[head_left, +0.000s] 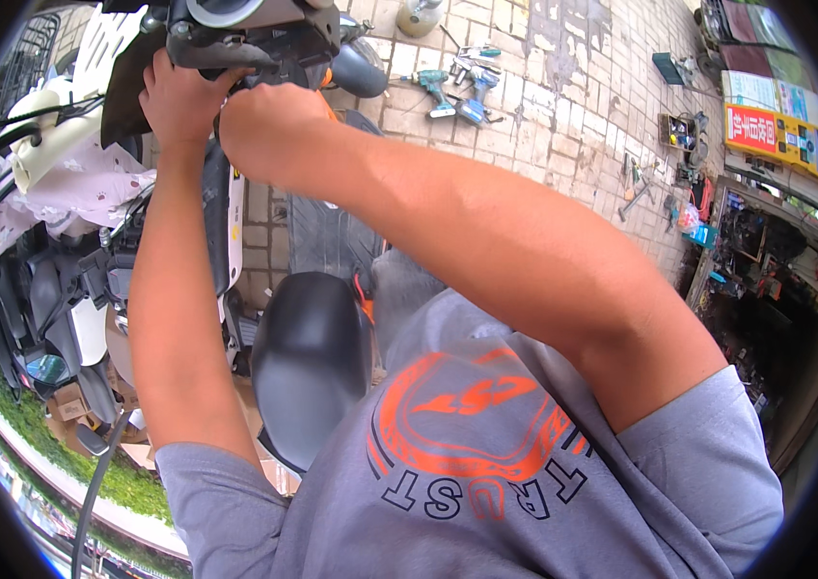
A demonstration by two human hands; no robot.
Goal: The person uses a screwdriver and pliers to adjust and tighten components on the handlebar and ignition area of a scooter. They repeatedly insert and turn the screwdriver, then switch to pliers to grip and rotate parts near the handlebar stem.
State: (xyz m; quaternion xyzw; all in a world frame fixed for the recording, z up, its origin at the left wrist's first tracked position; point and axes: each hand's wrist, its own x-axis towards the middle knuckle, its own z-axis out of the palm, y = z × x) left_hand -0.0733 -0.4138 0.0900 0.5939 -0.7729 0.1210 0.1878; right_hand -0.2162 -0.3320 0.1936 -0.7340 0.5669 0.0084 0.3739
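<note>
The front of a scooter [259, 34], with black plastic parts and a round grey-rimmed piece on top, fills the upper left. My left hand [180, 101] reaches up to its underside, fingers bent against the black plastic and thumb toward the middle. Right beside it, my right hand [274, 121] is closed just under the same black part. Its fingertips are hidden, so whatever they grip cannot be made out. Below my hands are the scooter's dark footboard [327, 236] and its black seat [308, 372], close to my body.
Two cordless drills [433, 92] and other hand tools lie on the brick paving ahead. Farther right are a hammer [635, 199], an open tool box [677, 132] and a cluttered shelf [766, 241]. Parked scooters, one with a pink cover [91, 188], and cardboard boxes [71, 400] crowd the left.
</note>
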